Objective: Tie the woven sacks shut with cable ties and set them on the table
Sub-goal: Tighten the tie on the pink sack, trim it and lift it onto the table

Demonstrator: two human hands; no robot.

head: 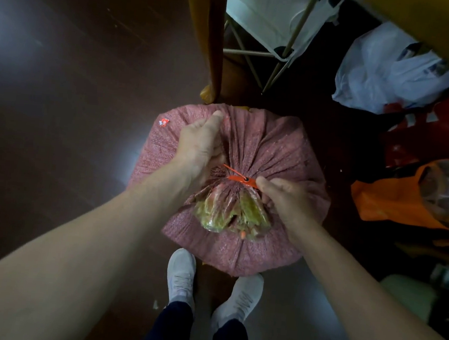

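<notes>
Woven sack (275,147) sits mid-frame on the floor (60,99), above the shoes (181,275). The left hand (201,145) curls round its gathered neck; the right hand (286,200) pinches the orange cable tie (240,179). I can't tell if it's cinched; I judge a slipping pinch could let it slide off.

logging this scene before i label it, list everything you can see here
woven sack: one, pink, on the floor
cable tie: one, orange, round the sack's gathered neck
clear liner: one, yellowish inside, poking from the neck
red scrap: one, at the sack's far-left edge
white plastic bags: a heap, far right
orange bag: one, right of the sack
wooden leg: one, brown, beyond the sack
shoes: two, pale grey, below the sack
left hand: grips the sack's folds
right hand: pinches the cable tie
</notes>
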